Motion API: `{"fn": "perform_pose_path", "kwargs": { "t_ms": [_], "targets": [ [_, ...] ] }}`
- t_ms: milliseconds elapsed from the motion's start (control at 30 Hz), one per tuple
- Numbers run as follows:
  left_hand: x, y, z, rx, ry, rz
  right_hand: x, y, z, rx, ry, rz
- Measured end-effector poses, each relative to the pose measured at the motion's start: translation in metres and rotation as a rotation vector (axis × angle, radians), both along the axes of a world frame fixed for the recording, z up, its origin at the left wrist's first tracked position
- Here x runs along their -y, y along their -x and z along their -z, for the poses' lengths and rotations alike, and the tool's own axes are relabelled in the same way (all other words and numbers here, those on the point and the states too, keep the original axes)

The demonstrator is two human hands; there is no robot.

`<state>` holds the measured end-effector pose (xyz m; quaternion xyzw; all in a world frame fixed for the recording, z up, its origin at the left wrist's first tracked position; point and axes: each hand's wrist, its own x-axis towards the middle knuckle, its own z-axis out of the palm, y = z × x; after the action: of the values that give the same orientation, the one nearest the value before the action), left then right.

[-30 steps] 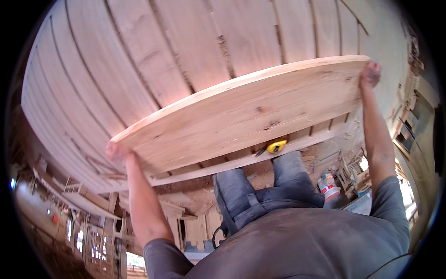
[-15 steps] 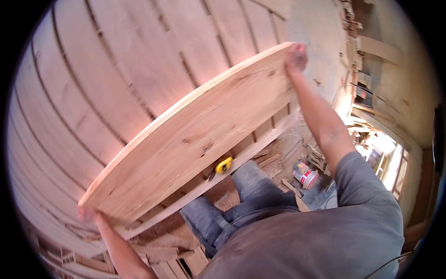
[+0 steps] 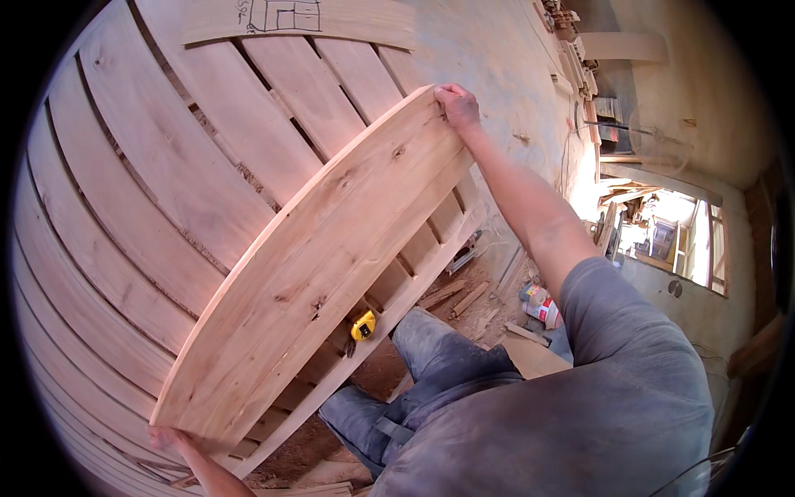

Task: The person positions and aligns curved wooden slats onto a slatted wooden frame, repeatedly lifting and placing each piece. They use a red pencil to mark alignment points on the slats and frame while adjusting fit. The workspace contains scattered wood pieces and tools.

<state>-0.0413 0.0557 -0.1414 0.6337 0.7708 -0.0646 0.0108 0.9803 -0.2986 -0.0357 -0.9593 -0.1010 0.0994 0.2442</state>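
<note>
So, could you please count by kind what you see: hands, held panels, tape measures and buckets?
Hands: 2 (left hand, right hand)
Held panel: 1
Tape measure: 1
Bucket: 1
Total: 5

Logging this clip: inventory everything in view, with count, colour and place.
Panel: one, pale wood, centre.
Slats: several, pinkish, left of and beyond panel.
Marked board: one, pale, top of view.
Tape measure: one, yellow and black, by panel's near edge.
Tub: one, white and red, right of centre.
Offcuts: several, brown, left of tub.
Window opening: one, bright, right side.
Trousers: one pair, blue-grey, bottom centre.
Shirt: one, grey, bottom right.
Left fingers: one set, bare, on panel's lower-left end.
Right fingers: one set, bare, on panel's upper-right end.
</note>
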Motion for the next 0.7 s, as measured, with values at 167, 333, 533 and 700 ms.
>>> {"fn": "perform_pose_path", "kwargs": {
  "t_ms": [167, 333, 533, 700],
  "targets": [
    [-0.002, -0.065, -0.023, 0.784, 0.183, -0.442, 0.028, 0.015, -0.023, -0.127, -0.008, 0.09],
    [0.001, -0.085, -0.055, 1.061, 0.172, -0.737, 0.012, 0.013, -0.013, -0.108, -0.034, 0.149],
    [-0.049, -0.13, -0.066, 1.226, 0.186, -0.821, -0.041, -0.008, -0.024, -0.097, -0.119, 0.1],
    [-0.104, -0.125, -0.055, 1.345, 0.305, -0.569, -0.08, -0.025, -0.002, 0.048, 0.009, -0.046]
  ]
}}
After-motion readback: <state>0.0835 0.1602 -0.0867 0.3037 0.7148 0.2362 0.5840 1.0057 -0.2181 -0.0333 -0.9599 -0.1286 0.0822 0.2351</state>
